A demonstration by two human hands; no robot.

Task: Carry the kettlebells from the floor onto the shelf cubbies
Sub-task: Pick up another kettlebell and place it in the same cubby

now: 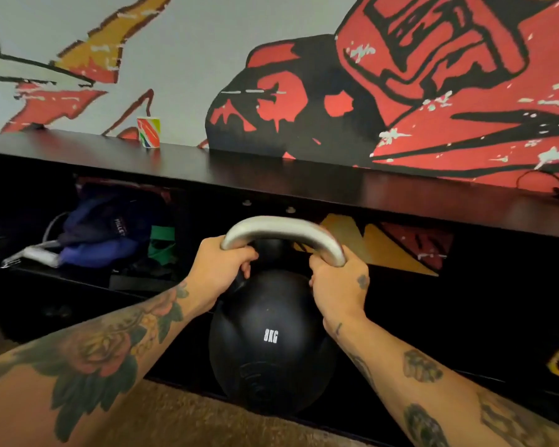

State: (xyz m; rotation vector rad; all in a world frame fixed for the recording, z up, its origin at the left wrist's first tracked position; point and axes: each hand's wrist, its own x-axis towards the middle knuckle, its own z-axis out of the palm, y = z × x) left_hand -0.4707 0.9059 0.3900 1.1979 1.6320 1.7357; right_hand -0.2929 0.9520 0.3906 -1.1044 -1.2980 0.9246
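Note:
A black kettlebell [268, 343] marked 8KG, with a bare steel handle, hangs in the air in front of the black shelf unit [304, 185]. My left hand [221, 269] grips the left end of the handle and my right hand [338, 285] grips the right end. The bell's body is level with the lower row of the unit, and its handle reaches up in front of the open upper cubby [384, 250]. The back of that cubby shows the painted wall.
A colourful paper cup [148, 131] stands on the shelf top. The left cubby holds a blue bag [104, 233] and a green item [162, 243]. Brown carpet [181, 417] lies below. A red and black mural covers the wall behind.

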